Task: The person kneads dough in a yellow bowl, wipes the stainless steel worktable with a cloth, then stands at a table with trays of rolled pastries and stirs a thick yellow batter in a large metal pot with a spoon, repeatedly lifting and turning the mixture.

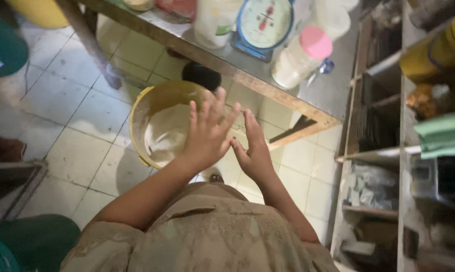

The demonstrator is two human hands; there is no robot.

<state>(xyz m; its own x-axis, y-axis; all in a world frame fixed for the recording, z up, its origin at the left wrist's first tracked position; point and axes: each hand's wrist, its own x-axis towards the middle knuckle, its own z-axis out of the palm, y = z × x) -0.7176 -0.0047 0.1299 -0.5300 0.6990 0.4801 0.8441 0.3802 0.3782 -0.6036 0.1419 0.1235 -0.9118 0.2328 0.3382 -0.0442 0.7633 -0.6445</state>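
Observation:
My left hand (207, 132) is raised with its fingers spread apart and holds nothing. My right hand (252, 146) is beside it, fingers straight and together, its fingertips brushing the left palm's edge. Both hover over a yellow bucket (142, 103) on the tiled floor, which has a pale powdery or wet residue inside. The bucket stands partly under the edge of a metal-topped wooden table (288, 95).
On the table stand a blue-rimmed dial scale (264, 22), a white jar with a pink lid (303, 55) and a white container (215, 22). Shelving (388, 151) with cluttered items fills the right. A dark round object (201, 75) lies under the table. Green containers (31, 242) sit at the lower left.

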